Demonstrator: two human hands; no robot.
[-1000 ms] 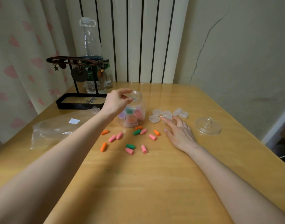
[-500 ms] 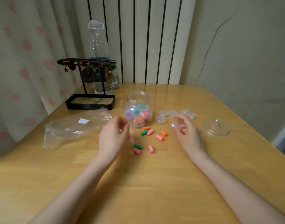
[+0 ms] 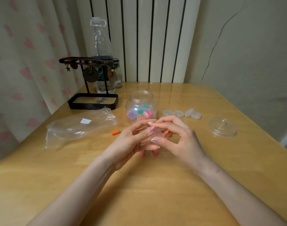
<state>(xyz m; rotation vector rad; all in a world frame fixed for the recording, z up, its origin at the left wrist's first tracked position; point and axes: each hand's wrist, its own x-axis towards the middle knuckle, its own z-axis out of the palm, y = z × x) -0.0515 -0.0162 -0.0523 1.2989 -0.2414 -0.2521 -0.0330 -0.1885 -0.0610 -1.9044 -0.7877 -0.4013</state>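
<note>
The small clear case [image 3: 156, 135] is held just above the surface [image 3: 155, 193], in front of the person and between both hands. Its long axis seems to run roughly away from the person, but fingers cover its ends and I cannot tell whether its lid is up or down. The left hand [image 3: 131, 145] pinches it from the left with thumb and curled fingers. The right hand [image 3: 180, 141] pinches it from the right, thumb near and fingertips on the far edge.

Foam plugs [image 3: 166, 133] lie beneath the hands, mostly hidden, with only orange and pink tips showing. One orange plug [image 3: 115, 132] lies alone to the left, its long axis running left to right.

Just behind the hands stands an open jar [image 3: 140, 99] holding coloured cases. Empty clear cases [image 3: 181, 113] lie to its right, and the glass lid [image 3: 222, 128] lies further right.

A zip bag [image 3: 77, 128] lies flat at left, and its white sticker is too small to read. Behind it are a black jewellery stand [image 3: 93, 101], a tall bottle [image 3: 101, 46] and a small bottle [image 3: 118, 74] with a barcode label. The print on that label is illegible.
</note>
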